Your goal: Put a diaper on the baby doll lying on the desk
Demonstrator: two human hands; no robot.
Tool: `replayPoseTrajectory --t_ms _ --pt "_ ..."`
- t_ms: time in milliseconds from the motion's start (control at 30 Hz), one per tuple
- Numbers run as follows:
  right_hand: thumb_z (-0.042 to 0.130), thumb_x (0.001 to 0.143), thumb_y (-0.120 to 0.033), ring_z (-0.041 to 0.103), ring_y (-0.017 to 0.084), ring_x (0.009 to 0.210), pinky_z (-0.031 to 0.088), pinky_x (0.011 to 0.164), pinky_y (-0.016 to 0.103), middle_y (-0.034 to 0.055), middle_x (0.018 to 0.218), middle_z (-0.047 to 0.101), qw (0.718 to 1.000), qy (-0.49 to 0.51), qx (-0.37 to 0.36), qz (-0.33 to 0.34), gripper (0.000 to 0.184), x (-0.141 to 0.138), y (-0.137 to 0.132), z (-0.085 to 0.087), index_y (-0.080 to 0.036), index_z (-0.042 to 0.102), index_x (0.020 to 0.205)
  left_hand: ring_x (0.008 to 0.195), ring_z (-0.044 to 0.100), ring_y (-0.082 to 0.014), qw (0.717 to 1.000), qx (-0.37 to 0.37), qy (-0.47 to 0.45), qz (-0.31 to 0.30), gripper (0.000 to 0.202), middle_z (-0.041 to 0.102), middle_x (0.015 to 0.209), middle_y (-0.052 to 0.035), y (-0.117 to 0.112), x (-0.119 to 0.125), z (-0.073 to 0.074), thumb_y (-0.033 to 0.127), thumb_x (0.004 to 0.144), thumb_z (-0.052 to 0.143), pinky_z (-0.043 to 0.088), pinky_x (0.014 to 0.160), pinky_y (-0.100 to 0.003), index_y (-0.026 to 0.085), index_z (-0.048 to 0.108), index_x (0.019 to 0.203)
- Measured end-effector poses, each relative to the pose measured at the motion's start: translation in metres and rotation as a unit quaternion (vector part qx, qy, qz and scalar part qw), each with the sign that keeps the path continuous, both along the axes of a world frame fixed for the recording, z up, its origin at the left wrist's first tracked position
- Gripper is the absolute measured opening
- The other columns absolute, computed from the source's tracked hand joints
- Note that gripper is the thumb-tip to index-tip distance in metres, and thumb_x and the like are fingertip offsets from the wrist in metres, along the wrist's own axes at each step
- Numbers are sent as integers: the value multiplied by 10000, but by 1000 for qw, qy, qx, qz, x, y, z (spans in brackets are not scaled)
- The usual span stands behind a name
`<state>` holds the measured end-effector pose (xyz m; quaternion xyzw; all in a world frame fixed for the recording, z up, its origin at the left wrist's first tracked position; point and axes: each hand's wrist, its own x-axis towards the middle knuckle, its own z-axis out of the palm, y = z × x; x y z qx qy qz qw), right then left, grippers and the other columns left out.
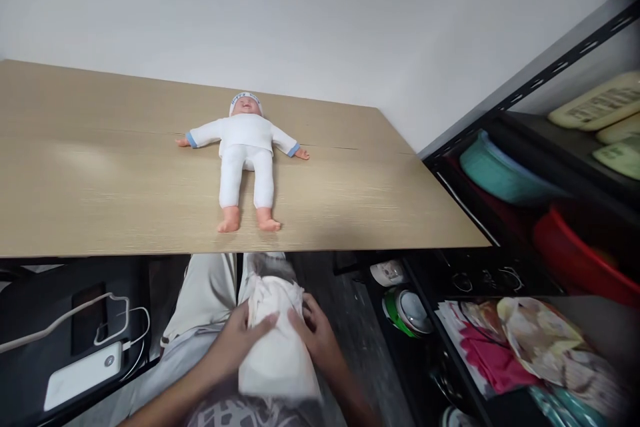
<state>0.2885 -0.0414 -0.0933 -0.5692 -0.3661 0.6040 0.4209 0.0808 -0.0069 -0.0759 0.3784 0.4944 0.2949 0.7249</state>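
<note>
A baby doll (245,160) in a white suit and cap lies face up on the wooden table (100,173), arms spread, feet toward me. Below the table's front edge, over my lap, both hands hold a bunched white cloth (277,347). My left hand (239,340) grips its left side with fingers laid across the top. My right hand (315,333) grips its right side. Both hands are well short of the doll.
A black metal shelf (545,73) stands at right with a teal basin (495,170), a red basin (575,253) and folded cloths (505,347). A white power bank (83,377) with a cable lies at lower left. A cup (387,272) sits under the table.
</note>
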Motion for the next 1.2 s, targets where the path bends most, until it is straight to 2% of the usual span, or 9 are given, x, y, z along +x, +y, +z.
replayPoseTrajectory --t_ms 133,233,367,533,667,767,900,1067,1200 --pt "866 874 -655 795 343 953 691 831 473 95 1087 837 987 -109 102 -56 514 -6 -55 50 -354 750 1275 1417 711 -445 999 32 17 5 684 783 1484 -86 -64 -30 60 687 822 905 620 1182 -584 389 778 1426" --pt "819 929 -595 737 284 807 643 709 397 40 914 793 975 -150 162 -8 319 -17 -48 74 -342 757 1114 1472 671 -448 997 63 48 21 712 762 1515 -89 -69 -38 76 710 843 872 605 1209 -586 381 753 1463" --pt "739 1028 -526 651 201 715 548 670 313 -5 821 732 967 -163 195 30 267 -35 -1 85 -272 694 1096 1467 678 -431 990 98 64 80 813 752 1516 -125 -35 -32 72 776 846 834 615 1203 -560 330 705 1514" --pt "764 1008 -510 599 201 669 515 645 326 -24 745 652 940 -258 224 -1 321 -42 31 65 -258 684 1191 1427 710 -409 989 89 50 106 903 736 1540 -142 -5 -32 50 830 815 829 606 1206 -523 301 673 1530" --pt "805 981 -452 709 362 1069 638 951 576 130 1175 759 868 -384 306 -74 544 -39 45 65 -317 626 1478 1491 662 -403 990 88 54 100 881 718 1564 -154 -1 -34 34 803 855 817 557 1256 -503 265 662 1536" --pt "700 1077 -397 618 377 1442 559 1209 645 150 1538 675 832 -410 373 -10 616 -47 70 78 -346 506 1659 1459 686 -386 991 85 53 84 845 707 1577 -146 -5 -30 28 799 891 782 585 1212 -479 268 646 1535" --pt "604 1149 -383 386 321 1704 401 1395 577 135 1765 510 776 -459 420 104 588 -67 117 81 -220 509 1706 1374 723 -363 980 145 137 22 712 775 1434 -140 -11 -38 29 746 1018 658 593 1159 -481 234 622 1511" --pt "563 1173 -388 245 303 1774 289 1447 577 127 1864 363 733 -520 409 157 611 -79 143 58 -217 471 1753 982 795 -326 864 306 361 -171 475 846 1081 -96 21 -95 50 661 1101 571 594 905 -426 253 766 1246" --pt "546 1179 -400 293 288 1759 319 1438 555 127 1866 355 722 -528 410 178 658 -80 139 45 -217 395 1793 1041 770 -318 727 473 488 -101 354 838 1160 -101 100 -128 91 497 1164 514 564 945 -441 250 761 1222"
